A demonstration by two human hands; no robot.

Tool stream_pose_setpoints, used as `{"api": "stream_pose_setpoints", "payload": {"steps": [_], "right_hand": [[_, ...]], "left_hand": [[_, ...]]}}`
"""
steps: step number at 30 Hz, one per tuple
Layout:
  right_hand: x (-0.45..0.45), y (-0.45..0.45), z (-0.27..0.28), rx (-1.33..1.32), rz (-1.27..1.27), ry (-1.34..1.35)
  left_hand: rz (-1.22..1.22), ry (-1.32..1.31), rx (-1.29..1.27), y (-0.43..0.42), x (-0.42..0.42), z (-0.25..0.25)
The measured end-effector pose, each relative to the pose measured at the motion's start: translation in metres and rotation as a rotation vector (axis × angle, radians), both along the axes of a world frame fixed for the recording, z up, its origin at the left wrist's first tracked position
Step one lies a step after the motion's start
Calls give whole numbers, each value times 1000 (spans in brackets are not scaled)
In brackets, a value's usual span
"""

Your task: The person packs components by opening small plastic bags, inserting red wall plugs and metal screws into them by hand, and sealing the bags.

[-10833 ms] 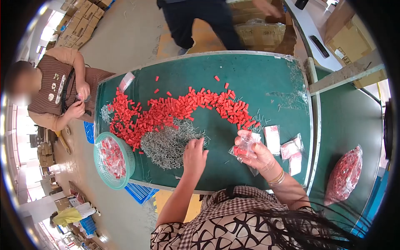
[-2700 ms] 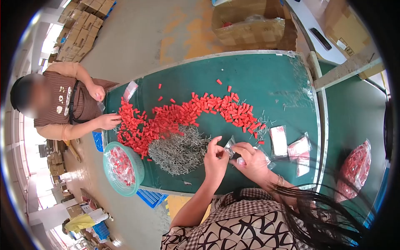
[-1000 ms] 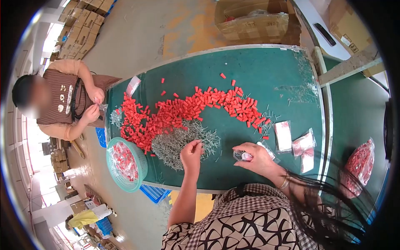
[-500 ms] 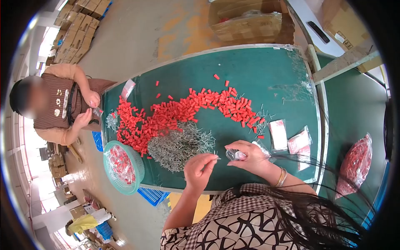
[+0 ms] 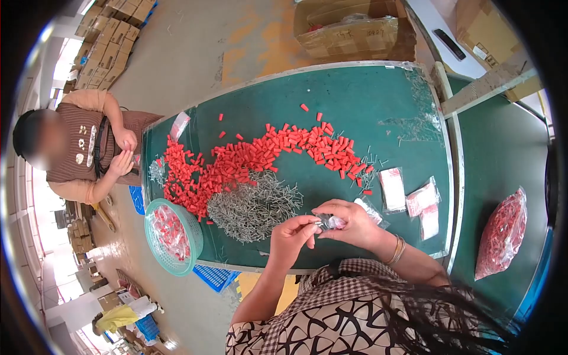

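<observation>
My right hand [image 5: 354,223] is closed around a small clear plastic bag [image 5: 335,222], whose mouth faces left. My left hand [image 5: 291,238] pinches a few grey screws at the mouth of that bag; their number is hidden by the fingers. Just beyond my left hand lies a heap of grey screws [image 5: 251,207] on the green table [image 5: 367,92]. A curved band of red plugs [image 5: 248,157] stretches behind the screws. Another clear bag [image 5: 370,212] lies partly behind my right hand, and flat packets [image 5: 393,189] with white and red print lie to its right.
A green basket [image 5: 195,234] of filled bags stands at the table's left edge. A co-worker [image 5: 89,145] sits at the left, hands together. A large bag of red plugs [image 5: 503,234] lies on the right-hand surface. Beyond the table stands a cardboard box [image 5: 349,38].
My left hand has moved from the screw heap rightward to the bag's mouth. My right hand still holds the bag. The co-worker's hands have come together, and the view has shifted slightly.
</observation>
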State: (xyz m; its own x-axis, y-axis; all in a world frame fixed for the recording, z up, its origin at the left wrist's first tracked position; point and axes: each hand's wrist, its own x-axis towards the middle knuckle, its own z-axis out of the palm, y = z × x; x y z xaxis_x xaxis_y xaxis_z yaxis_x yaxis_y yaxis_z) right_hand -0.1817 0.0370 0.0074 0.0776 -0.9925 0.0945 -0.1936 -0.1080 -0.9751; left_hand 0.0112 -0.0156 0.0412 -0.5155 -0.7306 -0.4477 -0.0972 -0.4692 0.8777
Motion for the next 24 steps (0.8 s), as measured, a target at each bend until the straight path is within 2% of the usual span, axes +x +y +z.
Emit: {"api": "stream_pose_setpoints", "payload": {"steps": [3,6,9,12,16,20,24], "right_hand": [[-1,-1,6,66,18,-35],[-2,-2,4,26,19,-10],[-1,-2,4,88,7,-37],[-1,-3,0,57,-7,-33],[-5,-3,3,72,0,-22],[-8,-1,12,126,-3,-44],[-10,1,12,128,-11,-40]], "left_hand": [[33,-16,-68,2,-2,-1],[3,-165,-220,3,-5,2],[-161,-399,-864,-1,-13,15],[-171,-428,-1040,0,-17,14],[-63,-469,-964,-11,-14,22],[72,-646,-1052,-64,16,-30],[-50,-805,-1080,-116,21,-71]]}}
